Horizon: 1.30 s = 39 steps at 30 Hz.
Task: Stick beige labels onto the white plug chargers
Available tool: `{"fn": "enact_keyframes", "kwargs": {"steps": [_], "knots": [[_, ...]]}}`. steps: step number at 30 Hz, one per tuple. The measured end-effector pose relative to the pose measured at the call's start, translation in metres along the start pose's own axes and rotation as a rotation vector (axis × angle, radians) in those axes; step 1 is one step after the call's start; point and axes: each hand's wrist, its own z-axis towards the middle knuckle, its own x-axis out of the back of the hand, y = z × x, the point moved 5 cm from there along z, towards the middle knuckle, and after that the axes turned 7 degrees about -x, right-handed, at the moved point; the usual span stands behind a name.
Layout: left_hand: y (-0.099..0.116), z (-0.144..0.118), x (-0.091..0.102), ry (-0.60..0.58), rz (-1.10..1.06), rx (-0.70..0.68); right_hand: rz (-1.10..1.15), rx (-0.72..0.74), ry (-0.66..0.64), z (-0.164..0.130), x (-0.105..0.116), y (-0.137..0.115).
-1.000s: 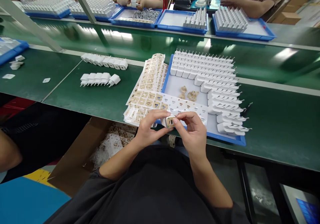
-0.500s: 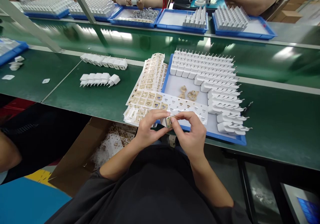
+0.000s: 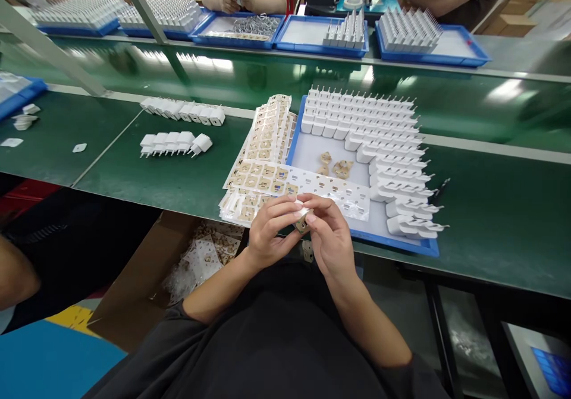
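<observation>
Between my two hands, just over the front edge of the bench, is a small white charger (image 3: 303, 223) with a tan sticker on the face turned toward me. My left hand (image 3: 273, 230) is closed round its left side. The fingers of my right hand (image 3: 331, 228) grip it from the right, thumb against the stickered face. Right beyond my hands lies a partly used sticker sheet (image 3: 330, 192), its left part still tan. It overlaps a blue tray (image 3: 298, 140), where rows of white chargers (image 3: 392, 149) stand with pins up.
Stacked sticker sheets (image 3: 267, 131) lie left of the tray. Further left are two rows of white chargers (image 3: 169, 142). Tan scraps (image 3: 342, 168) sit inside the tray. A cardboard box (image 3: 129, 280) of waste stands below the bench. Co-workers sit across, behind more blue trays (image 3: 298, 33).
My hands have closed in round the charger and tilted it, my left fingers now over its top. Across the bench, the co-worker in orange has raised a white piece.
</observation>
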Motion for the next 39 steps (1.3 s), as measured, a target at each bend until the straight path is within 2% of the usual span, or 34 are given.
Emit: {"fn": "enact_keyframes", "kwargs": {"steps": [8, 11, 15, 18, 21, 23, 25, 26, 28, 30, 31, 33, 36, 39], "knots": [[0.0, -0.007, -0.001, 0.007, 0.006, -0.075, 0.12, -0.015, 0.079, 0.001, -0.001, 0.001], [-0.003, -0.008, -0.001, 0.012, -0.039, -0.018, 0.079, -0.03, 0.057, 0.001, 0.002, 0.002], [-0.007, -0.007, 0.0, 0.012, -0.141, 0.084, -0.029, -0.036, -0.053, 0.002, 0.006, -0.001], [-0.006, -0.006, 0.0, 0.0, -0.178, 0.103, -0.211, 0.088, -0.044, 0.004, 0.012, -0.013], [-0.008, -0.007, -0.001, -0.017, -0.191, 0.174, -0.506, 0.328, 0.012, 0.001, 0.014, -0.029], [-0.013, -0.011, -0.001, -0.025, -0.219, 0.266, -0.643, 0.485, -0.018, -0.005, 0.011, -0.036], [-0.02, -0.015, -0.001, -0.033, -0.257, 0.363, -0.629, 0.55, -0.115, -0.008, 0.011, -0.038], [-0.023, -0.017, 0.0, -0.036, -0.266, 0.403, -0.578, 0.535, -0.145, -0.006, 0.013, -0.037], [-0.028, -0.019, 0.003, -0.044, -0.252, 0.461, -0.498, 0.445, -0.074, 0.006, 0.028, -0.034], [-0.034, -0.017, 0.01, -0.057, -0.197, 0.487, -0.556, 0.354, 0.134, 0.027, 0.052, -0.03], [-0.039, -0.015, 0.014, -0.067, -0.155, 0.488, -0.647, 0.324, 0.241, 0.039, 0.064, -0.028], [-0.054, -0.01, 0.026, -0.085, -0.04, 0.474, -0.894, 0.293, 0.346, 0.064, 0.082, -0.022], [-0.096, -0.001, 0.05, -0.124, 0.21, 0.461, -1.216, 0.306, 0.342, 0.091, 0.096, -0.007], [-0.16, 0.002, 0.074, -0.262, 0.518, 0.544, -1.317, 0.409, 0.187, 0.097, 0.094, 0.011]]}}
